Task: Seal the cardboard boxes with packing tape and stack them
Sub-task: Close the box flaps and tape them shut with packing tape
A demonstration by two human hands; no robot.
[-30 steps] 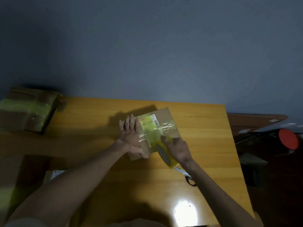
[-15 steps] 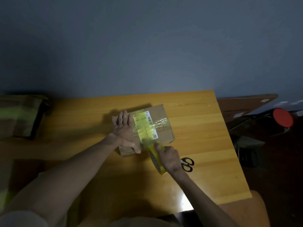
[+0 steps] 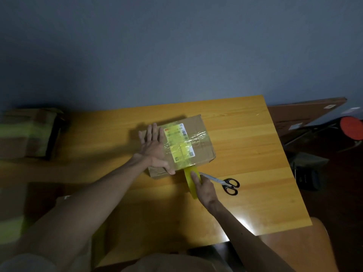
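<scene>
A cardboard box [image 3: 198, 140] with a yellow-tinted label and shiny tape across its top lies in the middle of the wooden table [image 3: 245, 154]. My left hand [image 3: 153, 148] presses flat on the box's left part, fingers straight, thumb at the near edge. My right hand [image 3: 204, 188] grips a yellow tape roll [image 3: 191, 183] just below the box's near edge; a strip of tape runs from the roll up onto the box. Another taped box [image 3: 25, 132] sits at the far left.
Black-handled scissors [image 3: 225, 183] lie on the table right of my right hand. A chair seat [image 3: 300, 250] is at the lower right. Dark boards and a red round object [image 3: 351, 127] stand beyond the table's right edge. More taped cardboard [image 3: 9, 228] lies at the lower left.
My right hand has drawn the tape roll toward me, off the box top and down past its near edge. The left hand stays pressed on the box. The scissors have come into full view.
</scene>
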